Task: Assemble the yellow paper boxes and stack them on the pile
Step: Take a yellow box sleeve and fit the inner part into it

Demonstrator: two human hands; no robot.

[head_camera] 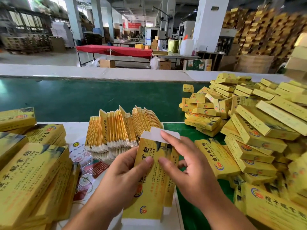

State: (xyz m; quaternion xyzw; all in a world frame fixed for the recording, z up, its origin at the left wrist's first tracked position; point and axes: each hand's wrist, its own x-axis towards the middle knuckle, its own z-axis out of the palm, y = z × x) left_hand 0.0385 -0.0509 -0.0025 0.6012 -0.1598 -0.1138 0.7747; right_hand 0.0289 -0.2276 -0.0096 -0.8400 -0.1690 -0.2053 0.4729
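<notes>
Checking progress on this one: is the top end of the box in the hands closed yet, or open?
Open. The box has its white top flap standing up untucked, the right hand touching it and the left hand gripping the side.

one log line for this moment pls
step: opening box | left hand: grips yellow box | right hand: finger on white end flap | flat blanks behind | pile right

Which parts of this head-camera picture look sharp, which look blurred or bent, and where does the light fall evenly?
Head view: the box held by the left hand and right hand is fairly sharp; the flat stack at left and the pile at right smear towards the edges; the wide lens bows the belt; lighting is soft and even, without harsh shadows.
</notes>
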